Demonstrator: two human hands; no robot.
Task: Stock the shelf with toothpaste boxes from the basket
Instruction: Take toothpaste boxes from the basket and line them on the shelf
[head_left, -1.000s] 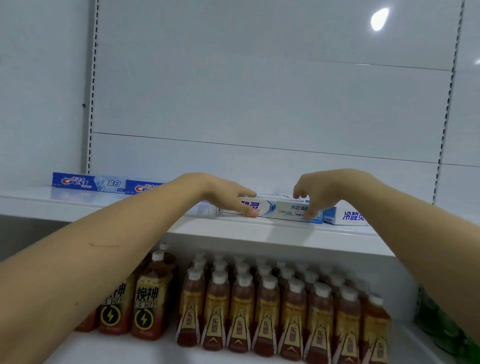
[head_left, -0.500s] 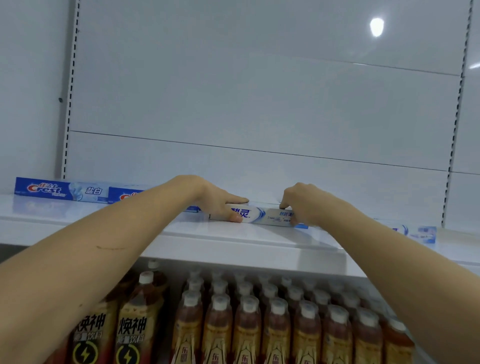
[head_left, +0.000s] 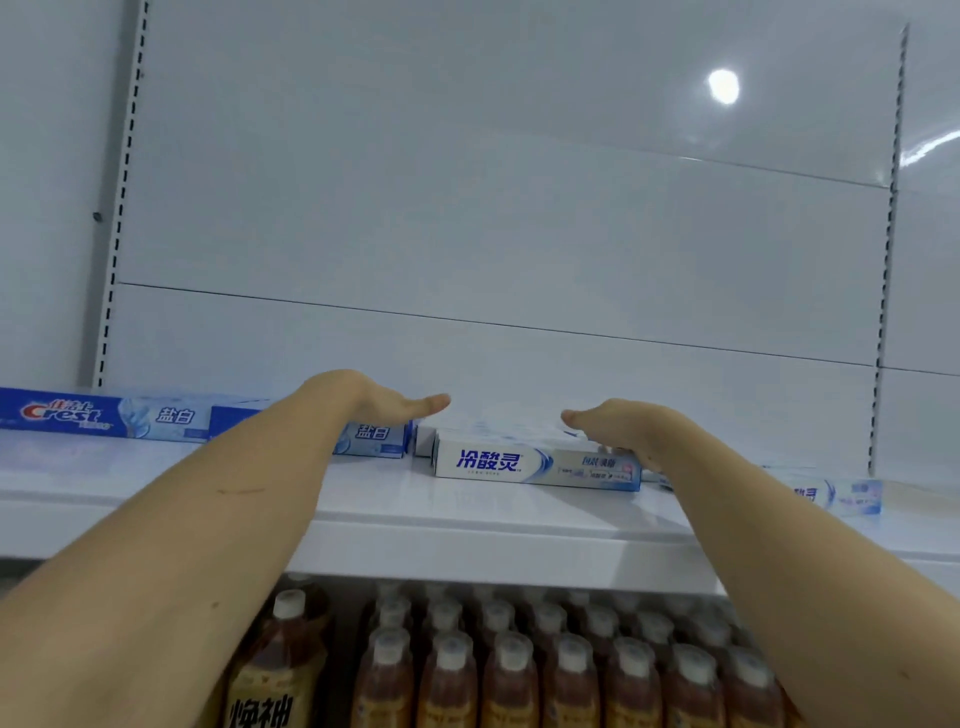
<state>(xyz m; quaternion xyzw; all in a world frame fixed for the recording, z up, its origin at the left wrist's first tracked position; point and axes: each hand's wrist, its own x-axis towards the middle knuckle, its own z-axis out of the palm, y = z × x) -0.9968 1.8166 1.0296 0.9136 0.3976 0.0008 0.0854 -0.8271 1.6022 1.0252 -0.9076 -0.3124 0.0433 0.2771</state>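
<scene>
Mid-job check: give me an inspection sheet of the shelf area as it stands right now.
Surface: white metal shelf, boxes in a row along it.
Job's things: white-and-blue toothpaste box lying flat at the centre; blue Crest toothpaste boxes to its left; another white-and-blue box to its right. Basket not in view.
Clutter: nothing seen.
Hands: left hand open above the boxes; right hand open, resting on the central box.
Cables: nothing seen.
Surroundings: brown drink bottles on the shelf below.

The left forearm hides the middle of the second blue toothpaste box. The right wrist covers the white box's right end and most of the next box. The bottles are cut off below.
</scene>
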